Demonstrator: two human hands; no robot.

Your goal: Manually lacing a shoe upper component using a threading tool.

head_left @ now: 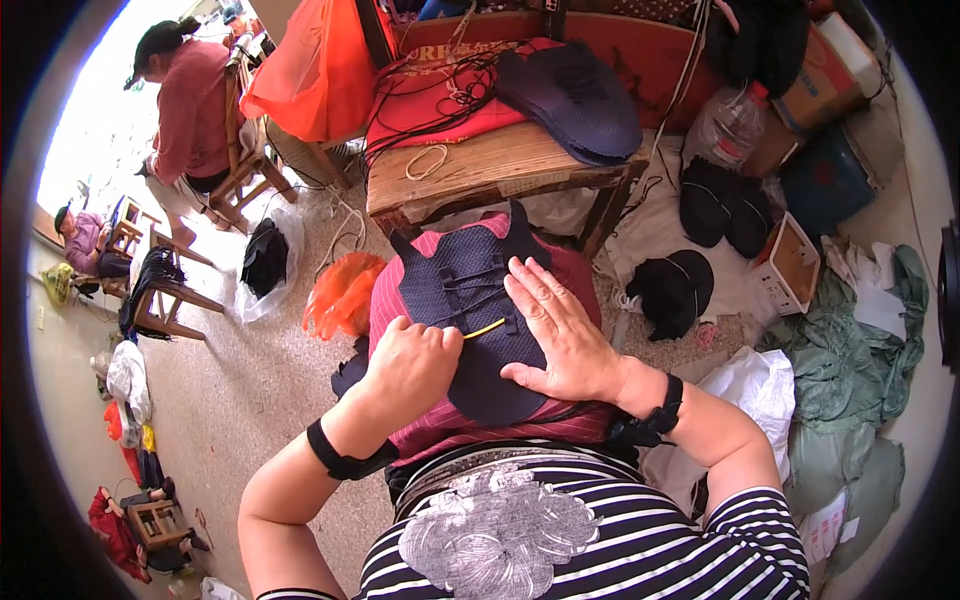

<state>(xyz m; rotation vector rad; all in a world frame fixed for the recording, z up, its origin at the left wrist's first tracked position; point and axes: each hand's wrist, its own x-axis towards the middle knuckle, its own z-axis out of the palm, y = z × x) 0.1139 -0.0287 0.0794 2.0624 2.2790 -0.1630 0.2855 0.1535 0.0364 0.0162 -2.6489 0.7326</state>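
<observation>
Seated person, striped shirt, working on the lap. Landmark: the wooden bench (500, 165) straight ahead of the knees.

Dark navy shoe upper (470, 320) lies flat on the lap, over a red striped cloth (440, 425), on the near side of the bench, its two pointed tabs aimed toward the bench edge. Dark laces cross its middle.

Left hand (412, 365): curled into a loose fist at the upper's left edge, fingers pinched on a thin yellow tool (485, 329) whose tip pokes out to the right, toward the other hand. What sort of tool, cannot tell.

Right hand (560, 335): open, palm down, fingers spread flat, pressing on the upper's right half. Grips nothing.

On the bench: a stack of navy uppers (580, 100) at its right end, red cloth (440, 110) and tangled cord to the left. Orange bag (340, 290) on the floor below the bench's left corner. Black caps (670, 290) lie right of the bench. Another person (190, 110) sits on a chair far left of it.
</observation>
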